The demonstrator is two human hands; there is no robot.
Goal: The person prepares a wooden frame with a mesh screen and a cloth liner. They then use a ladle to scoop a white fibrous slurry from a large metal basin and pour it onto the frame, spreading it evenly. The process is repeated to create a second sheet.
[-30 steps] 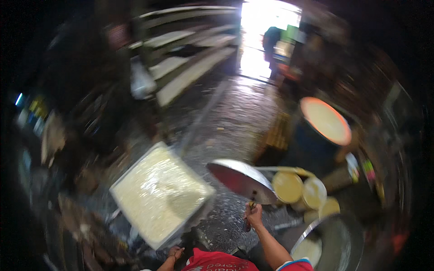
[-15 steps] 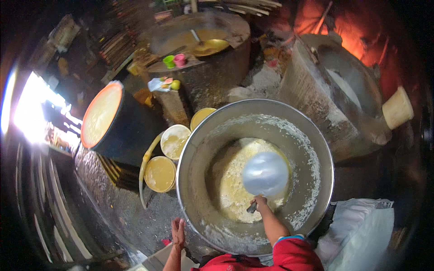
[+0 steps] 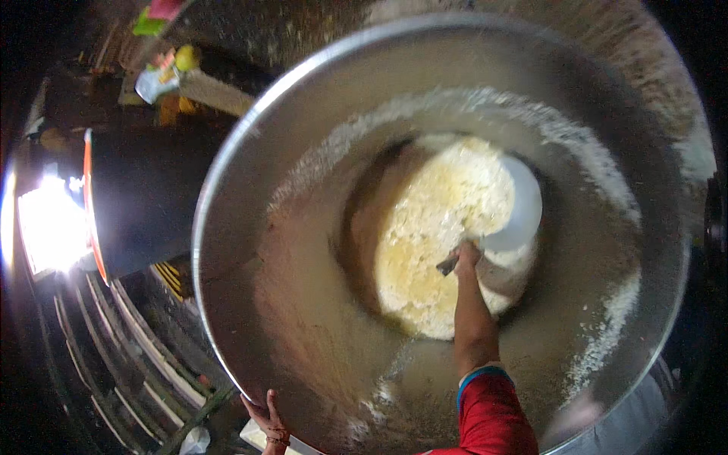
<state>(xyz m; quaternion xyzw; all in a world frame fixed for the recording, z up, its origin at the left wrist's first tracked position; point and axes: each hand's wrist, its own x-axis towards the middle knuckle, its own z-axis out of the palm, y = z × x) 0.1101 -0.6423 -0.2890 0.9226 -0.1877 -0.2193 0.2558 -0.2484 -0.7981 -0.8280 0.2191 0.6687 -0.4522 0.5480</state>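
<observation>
Deep inside a wide metal vat [image 3: 303, 303], my right hand [image 3: 468, 254] grips the short dark handle of a round, pale metal scoop [image 3: 525, 205]. The scoop lies at the right side of a lumpy, cream-coloured curd-like mass [image 3: 432, 227] at the vat's bottom. Part of its bowl is hidden, and I cannot tell how much it holds. White bits cling to the vat's inner wall. At the vat's lower left rim is my left hand [image 3: 267, 425], fingers apart and holding nothing; whether it touches the rim, I cannot tell.
A dark barrel [image 3: 159, 197] with an orange rim stands left of the vat, near a bright opening [image 3: 53, 227]. Long slats [image 3: 148, 356] lie at lower left. At upper left are a pink cup [image 3: 164, 7], a green cup [image 3: 149, 23] and a yellow-green round item [image 3: 187, 58].
My view has come closer over the vat. The scoop has gone lower and to the right side of the curd-like mass. My left hand has moved to the vat's rim.
</observation>
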